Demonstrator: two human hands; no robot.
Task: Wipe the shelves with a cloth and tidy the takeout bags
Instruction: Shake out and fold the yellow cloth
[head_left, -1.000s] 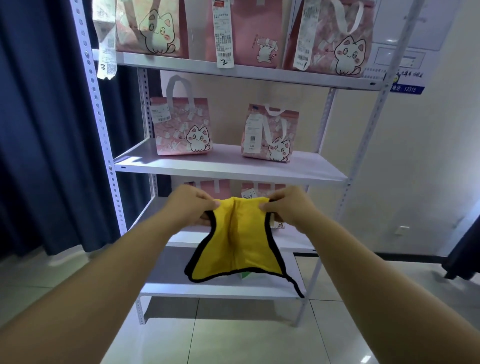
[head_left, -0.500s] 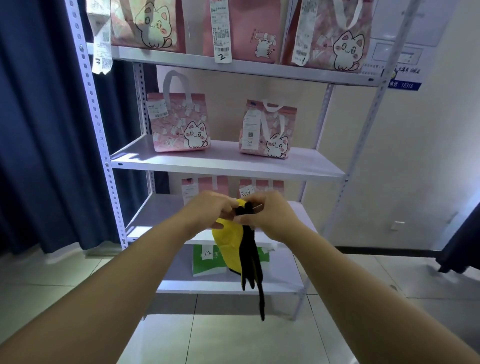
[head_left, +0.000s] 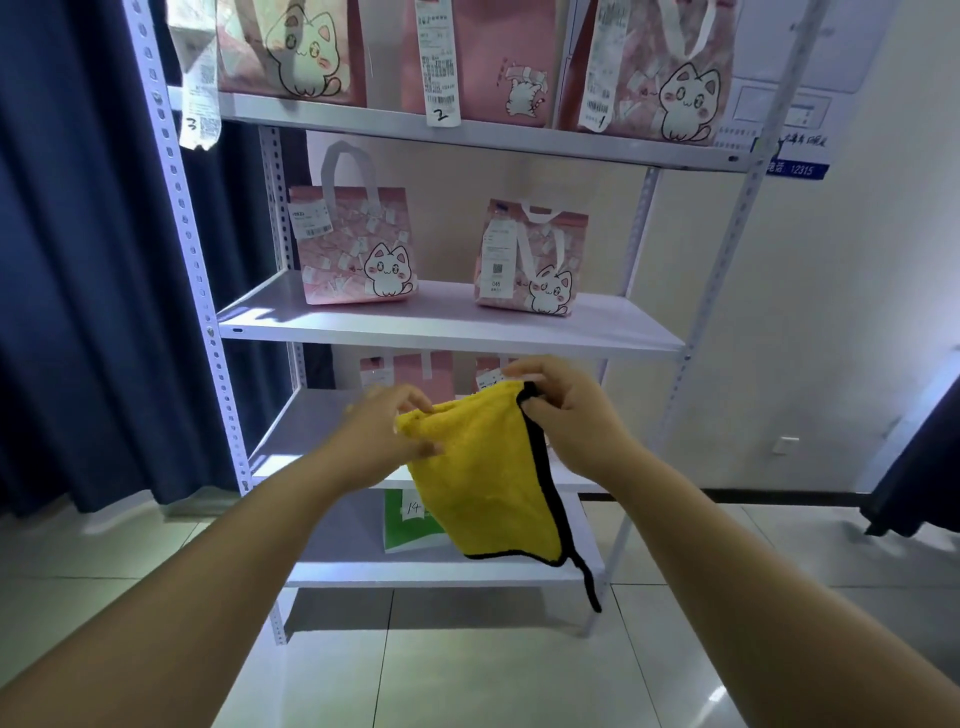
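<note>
A yellow cloth (head_left: 483, 478) with black edging hangs folded between my hands in front of the white metal shelf unit (head_left: 447, 332). My left hand (head_left: 384, 441) pinches its left top corner. Its black-edged right top corner is pinched by my right hand (head_left: 566, 415). Two pink takeout bags with cat prints stand on the middle shelf, one left (head_left: 353, 244) and one right (head_left: 530, 260). Three more pink bags (head_left: 478, 57) with receipts stand on the upper shelf. Behind my hands, further pink bags (head_left: 415, 369) are partly hidden.
A green and white bag (head_left: 405, 519) marked 14 sits on the bottom shelf behind the cloth. Dark blue curtains (head_left: 78, 260) hang at the left. A beige wall with a notice (head_left: 800, 156) is at the right. The floor (head_left: 467, 665) is tiled.
The cloth was spread wide, then bunched as my hands met, and now hangs folded in half between hands that have drawn apart again. My view has moved closer to the shelves.
</note>
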